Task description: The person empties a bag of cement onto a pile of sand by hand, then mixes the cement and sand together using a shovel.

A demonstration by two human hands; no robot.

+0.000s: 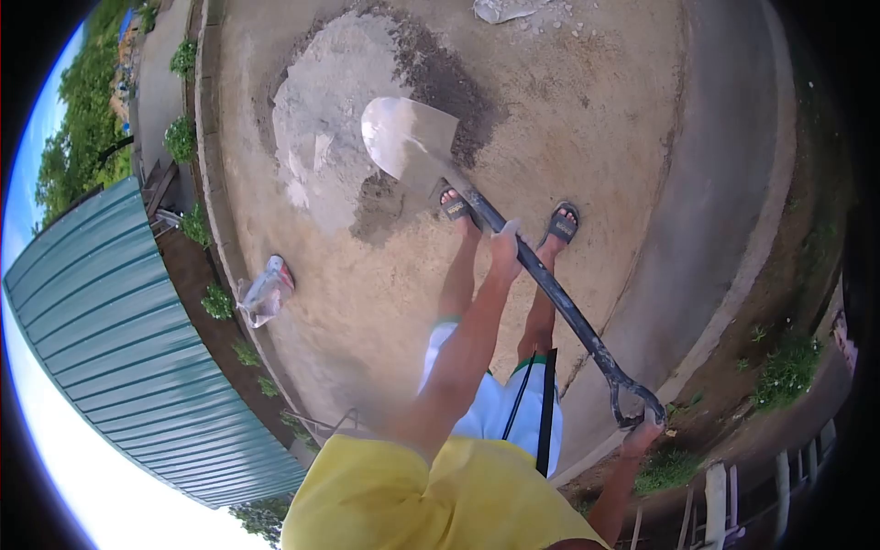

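1. The left hand [505, 246] is curled tight around the shovel [573, 316] partway along its shaft.
2. The right hand [642, 433] is closed on the D-grip at the shaft's end.
3. The blade sits over the edge of the grey pile [321, 101], just ahead of the sandals [562, 223] (strap lettering too blurred to read).
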